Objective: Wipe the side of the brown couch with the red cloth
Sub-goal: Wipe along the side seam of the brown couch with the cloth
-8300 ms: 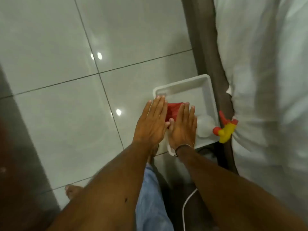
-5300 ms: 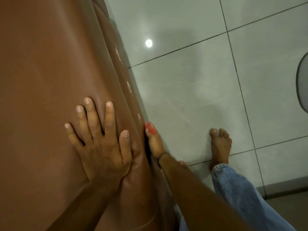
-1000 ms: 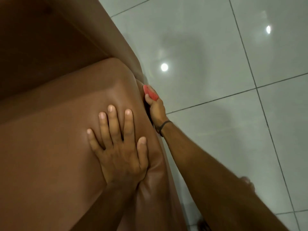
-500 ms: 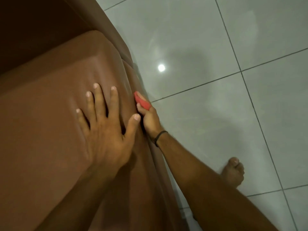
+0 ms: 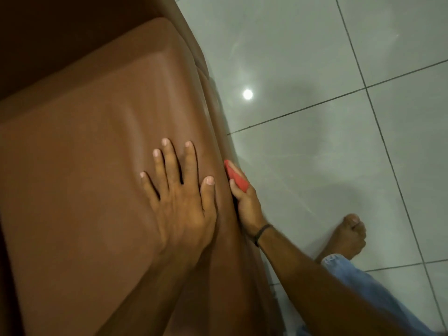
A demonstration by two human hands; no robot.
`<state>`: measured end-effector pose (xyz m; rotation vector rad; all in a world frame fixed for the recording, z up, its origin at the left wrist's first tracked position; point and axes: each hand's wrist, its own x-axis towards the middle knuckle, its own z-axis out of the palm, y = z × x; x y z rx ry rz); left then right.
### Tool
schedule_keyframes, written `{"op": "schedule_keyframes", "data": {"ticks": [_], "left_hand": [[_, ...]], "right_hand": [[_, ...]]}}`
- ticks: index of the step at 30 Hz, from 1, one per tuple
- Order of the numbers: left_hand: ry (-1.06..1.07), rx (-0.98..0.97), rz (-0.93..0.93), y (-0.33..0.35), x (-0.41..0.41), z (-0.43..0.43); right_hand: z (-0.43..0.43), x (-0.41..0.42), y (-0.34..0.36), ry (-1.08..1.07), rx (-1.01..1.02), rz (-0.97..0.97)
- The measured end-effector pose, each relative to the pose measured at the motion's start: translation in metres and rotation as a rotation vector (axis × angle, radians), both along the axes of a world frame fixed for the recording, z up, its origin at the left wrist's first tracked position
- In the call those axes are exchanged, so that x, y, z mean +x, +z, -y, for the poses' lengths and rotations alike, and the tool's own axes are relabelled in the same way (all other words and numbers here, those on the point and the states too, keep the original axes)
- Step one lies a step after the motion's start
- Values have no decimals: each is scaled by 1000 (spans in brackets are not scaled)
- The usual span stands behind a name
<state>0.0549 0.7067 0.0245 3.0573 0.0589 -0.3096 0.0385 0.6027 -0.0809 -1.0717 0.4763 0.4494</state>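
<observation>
The brown leather couch (image 5: 84, 154) fills the left half of the view, seen from above its armrest. My left hand (image 5: 181, 197) lies flat on top of the armrest, fingers spread, holding nothing. My right hand (image 5: 244, 202) reaches down the couch's outer side and presses the red cloth (image 5: 236, 177) against it. Only a folded edge of the cloth shows past my fingers; the rest is hidden between my palm and the couch side.
Glossy grey floor tiles (image 5: 327, 69) with dark grout lines spread to the right of the couch. My bare foot (image 5: 346, 238) and a blue jeans leg (image 5: 358, 282) stand on the tiles close to the couch's side.
My right hand with the red cloth has slid back along the couch side toward me. My left hand has shifted back along the armrest top, still flat.
</observation>
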Motion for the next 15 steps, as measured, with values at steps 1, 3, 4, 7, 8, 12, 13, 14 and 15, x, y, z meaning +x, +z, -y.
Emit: {"op": "schedule_keyframes", "data": {"ticks": [1, 3, 4, 7, 8, 12, 13, 14, 15], "left_hand": [[-3, -4, 0, 0, -8, 1], [-7, -13, 2, -1, -21, 1], [-5, -16, 2, -1, -27, 2], [-16, -7, 3, 0, -44, 3], [-22, -6, 6, -1, -50, 5], [-33, -2, 5, -2, -77, 8], [-42, 3, 4, -2, -85, 10], [-53, 13, 2, -1, -93, 11], [-68, 26, -1, 0, -103, 12]], "right_hand": [[5, -22, 1, 16, 12, -13], [15, -51, -4, 11, 32, -88], [19, -53, -13, -5, 37, -160], [16, -36, -34, -25, 24, -220], [10, -30, -36, -19, 3, -176], [5, -63, -14, 40, -53, 0], [9, -83, -12, 53, -61, 7], [13, -100, -8, 61, -49, -8], [17, -116, -9, 67, -20, -30]]}}
